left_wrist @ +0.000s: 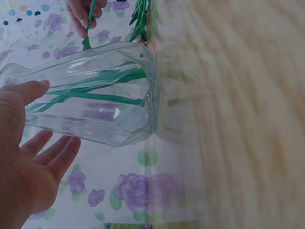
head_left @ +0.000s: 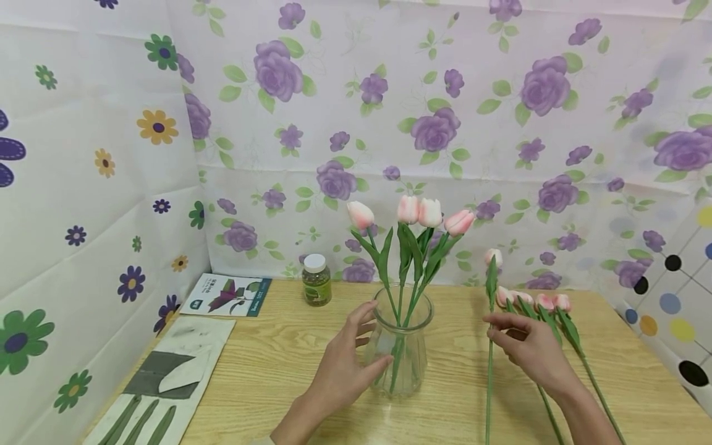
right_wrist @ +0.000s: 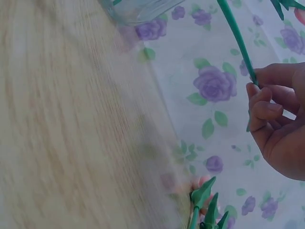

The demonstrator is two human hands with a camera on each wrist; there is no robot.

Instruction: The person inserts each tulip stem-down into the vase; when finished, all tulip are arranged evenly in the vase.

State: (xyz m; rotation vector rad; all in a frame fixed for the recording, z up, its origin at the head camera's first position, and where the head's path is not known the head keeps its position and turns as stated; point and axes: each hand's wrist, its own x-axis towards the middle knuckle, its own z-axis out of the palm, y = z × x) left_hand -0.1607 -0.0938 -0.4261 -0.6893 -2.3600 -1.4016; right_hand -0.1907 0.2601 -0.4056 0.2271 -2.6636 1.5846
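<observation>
In the head view a clear glass vase (head_left: 403, 358) stands upright on the table, holding several pink-and-white artificial tulips (head_left: 408, 211) with green stems. My left hand (head_left: 347, 371) is at the vase's left side, fingers spread loosely around it; in the left wrist view the thumb overlaps the vase's neck. To the right of the vase, my right hand (head_left: 525, 346) pinches the green stem of a single tulip (head_left: 492, 278) between thumb and fingers. That tulip is upright, its bloom above the hand. The right wrist view shows the pinched stem (right_wrist: 236, 36) close up.
Several more tulips (head_left: 573, 327) lie on the table (head_left: 267, 377) at the right, partly behind my right hand. A white-lidded jar (head_left: 316, 281) stands at the back. A printed booklet (head_left: 230, 295) and a cloth-like sheet (head_left: 167, 364) lie at the left. Flowered sheeting (head_left: 389, 154) hangs behind.
</observation>
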